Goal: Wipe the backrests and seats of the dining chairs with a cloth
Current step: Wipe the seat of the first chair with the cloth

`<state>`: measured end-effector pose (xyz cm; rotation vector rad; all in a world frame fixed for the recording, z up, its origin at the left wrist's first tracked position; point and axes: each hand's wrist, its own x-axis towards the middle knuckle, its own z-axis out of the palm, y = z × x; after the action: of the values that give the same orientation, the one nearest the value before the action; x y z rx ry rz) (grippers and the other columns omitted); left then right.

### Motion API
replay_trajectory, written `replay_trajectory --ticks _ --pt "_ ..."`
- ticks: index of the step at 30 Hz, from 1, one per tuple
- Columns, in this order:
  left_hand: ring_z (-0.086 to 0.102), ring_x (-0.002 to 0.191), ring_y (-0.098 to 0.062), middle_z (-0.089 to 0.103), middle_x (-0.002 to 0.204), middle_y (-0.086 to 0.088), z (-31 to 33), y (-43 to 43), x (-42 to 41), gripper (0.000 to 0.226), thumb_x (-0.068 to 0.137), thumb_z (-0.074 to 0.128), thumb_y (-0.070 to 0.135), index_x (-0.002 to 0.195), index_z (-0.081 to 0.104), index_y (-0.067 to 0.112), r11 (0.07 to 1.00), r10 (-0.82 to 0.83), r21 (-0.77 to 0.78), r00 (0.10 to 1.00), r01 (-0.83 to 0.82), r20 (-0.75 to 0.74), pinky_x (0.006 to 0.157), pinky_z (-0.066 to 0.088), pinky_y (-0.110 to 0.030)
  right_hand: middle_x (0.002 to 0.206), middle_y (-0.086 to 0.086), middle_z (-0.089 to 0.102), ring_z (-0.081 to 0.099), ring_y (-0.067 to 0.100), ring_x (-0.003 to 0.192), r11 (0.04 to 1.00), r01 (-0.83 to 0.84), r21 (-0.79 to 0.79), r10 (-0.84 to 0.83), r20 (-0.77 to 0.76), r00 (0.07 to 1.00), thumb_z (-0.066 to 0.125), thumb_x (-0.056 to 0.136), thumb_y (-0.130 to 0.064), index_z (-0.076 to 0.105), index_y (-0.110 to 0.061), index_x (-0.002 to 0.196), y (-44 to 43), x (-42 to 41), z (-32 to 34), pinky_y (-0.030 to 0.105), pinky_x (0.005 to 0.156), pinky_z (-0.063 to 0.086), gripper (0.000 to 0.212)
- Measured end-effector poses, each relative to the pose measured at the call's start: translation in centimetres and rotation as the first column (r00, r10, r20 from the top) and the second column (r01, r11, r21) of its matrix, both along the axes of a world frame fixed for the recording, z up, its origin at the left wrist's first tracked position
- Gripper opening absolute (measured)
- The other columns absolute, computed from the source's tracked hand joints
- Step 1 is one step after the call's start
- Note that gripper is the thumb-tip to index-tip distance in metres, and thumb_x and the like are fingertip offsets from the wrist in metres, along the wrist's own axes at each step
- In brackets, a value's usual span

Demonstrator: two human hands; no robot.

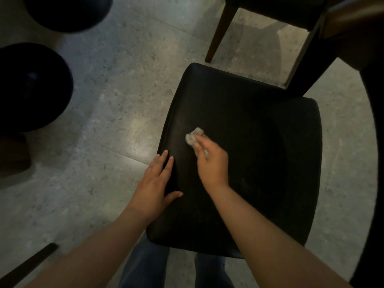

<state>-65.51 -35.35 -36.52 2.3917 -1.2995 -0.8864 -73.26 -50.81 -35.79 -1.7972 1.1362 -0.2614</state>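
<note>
A black padded chair seat [259, 129] fills the middle of the view, seen from above. My right hand [209, 163] holds a small crumpled pale cloth [193, 136] and presses it on the seat's left-centre area. My left hand [155, 181] lies flat with straight fingers on the seat's left edge, thumb spread toward the middle. No backrest of this chair is visible.
A second chair with a dark seat [276, 9] and brown wooden legs [220, 36] stands at the top right, close to the seat's far edge. Two round black stools [31, 86] sit at the left. The floor [116, 100] is speckled grey terrazzo. My legs are below the seat.
</note>
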Motion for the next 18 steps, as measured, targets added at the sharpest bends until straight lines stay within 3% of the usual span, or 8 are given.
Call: replay_trajectory --ticks 2,4,6,9,11,15,18 --pt "0.01 0.148 -0.023 0.008 0.161 -0.006 0.0 0.8 0.0 0.094 0.081 0.073 0.043 0.153 0.02 0.014 0.999 0.037 0.005 0.999 -0.037 0.005 0.121 0.014 -0.036 0.129 -0.006 0.061 0.052 -0.005 0.115 0.999 -0.037 0.018 0.037 0.019 0.999 0.055 0.097 -0.019 0.061 -0.021 0.128 0.4 -0.2 0.1 0.006 0.094 0.04 0.031" --pt "0.019 0.146 -0.023 0.018 0.16 -0.008 -0.1 1.6 0.1 0.093 0.08 0.074 0.042 0.153 0.023 0.013 0.992 0.122 0.016 0.992 -0.122 -0.027 0.119 0.022 -0.037 0.126 -0.008 0.062 0.051 -0.011 0.109 0.999 0.043 -0.006 -0.042 0.039 0.998 0.055 0.097 -0.019 0.061 -0.02 0.128 -0.7 0.0 0.3 -0.001 0.086 0.037 0.031" --pt "0.027 0.143 -0.019 0.023 0.158 -0.005 -0.4 2.3 0.1 0.095 0.079 0.075 0.042 0.153 0.022 0.015 0.98 0.201 0.022 0.975 -0.199 -0.097 0.116 0.027 -0.032 0.125 -0.01 0.061 0.049 -0.013 0.106 0.989 0.14 -0.048 -0.139 0.038 0.99 0.054 0.097 -0.02 0.06 -0.022 0.128 -2.5 0.5 0.5 0.0 0.082 0.038 0.032" --pt "0.038 0.135 -0.016 0.027 0.154 0.0 -0.9 2.7 0.2 0.097 0.078 0.076 0.043 0.154 0.02 0.02 0.968 0.248 0.022 0.954 -0.248 -0.166 0.111 0.037 -0.032 0.13 -0.008 0.059 0.047 -0.009 0.111 0.98 0.189 -0.062 -0.19 -0.018 0.982 0.053 0.097 -0.02 0.058 -0.022 0.13 -4.1 1.2 0.2 0.009 0.091 0.041 0.033" --pt "0.041 0.133 -0.015 0.028 0.153 0.002 -1.1 2.8 0.2 0.098 0.077 0.077 0.043 0.154 0.02 0.022 0.967 0.255 0.021 0.951 -0.255 -0.175 0.109 0.04 -0.034 0.13 -0.007 0.06 0.048 -0.006 0.112 0.987 0.156 -0.043 -0.158 -0.041 0.987 0.054 0.097 -0.019 0.058 -0.021 0.13 -3.4 1.5 0.1 0.016 0.097 0.044 0.033" --pt "0.04 0.134 -0.015 0.029 0.153 0.001 -1.4 2.8 0.2 0.098 0.077 0.077 0.043 0.154 0.021 0.021 0.967 0.251 0.001 0.954 -0.254 -0.167 0.11 0.037 -0.029 0.126 -0.004 0.063 0.05 -0.008 0.111 1.0 -0.021 -0.01 0.021 0.038 0.999 0.056 0.096 -0.016 0.062 -0.017 0.126 0.0 1.1 0.0 0.004 0.095 0.04 0.031" --pt "0.038 0.135 -0.015 0.028 0.153 0.001 -1.5 2.9 0.2 0.098 0.077 0.077 0.043 0.154 0.022 0.021 0.968 0.249 -0.003 0.955 -0.253 -0.159 0.108 0.032 -0.022 0.126 -0.005 0.064 0.052 -0.007 0.111 0.997 -0.077 -0.018 0.078 0.057 0.995 0.056 0.096 -0.016 0.062 -0.017 0.126 -0.4 1.3 0.4 0.004 0.094 0.039 0.03"
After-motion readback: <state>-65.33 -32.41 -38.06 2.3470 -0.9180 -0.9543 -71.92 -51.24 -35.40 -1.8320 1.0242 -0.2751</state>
